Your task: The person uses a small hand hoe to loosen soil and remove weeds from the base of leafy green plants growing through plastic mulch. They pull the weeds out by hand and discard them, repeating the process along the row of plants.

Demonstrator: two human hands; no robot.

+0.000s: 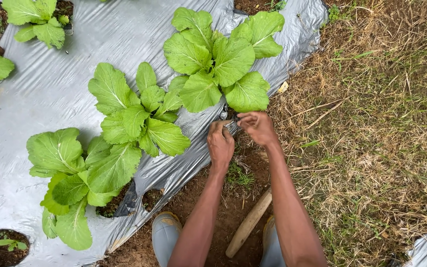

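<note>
Now, head view: left hand (220,143) and right hand (257,126) both pinch the torn edge of the silver plastic sheet (232,127) beside a leafy green plant (218,59), grip closed on it, wooden handle (248,222) lying between grey boots (165,233).

Soft, even daylight filled the scene, bright but not harsh, as under cloud. Shadows were faint: only thin dark patches lay under the leaves (139,118) and in the planting holes. The silver sheet (50,89) gave back a dull, broad sheen, with pale streaks along its creases and no burnt-out glare. Focus was sharp across most of the frame, leaf veins and dry grass (371,123) showing crisply. The forearms at the bottom edge looked slightly soft. Wide-lens stretching showed toward the corners. Colours were saturated, the greens vivid.
</note>
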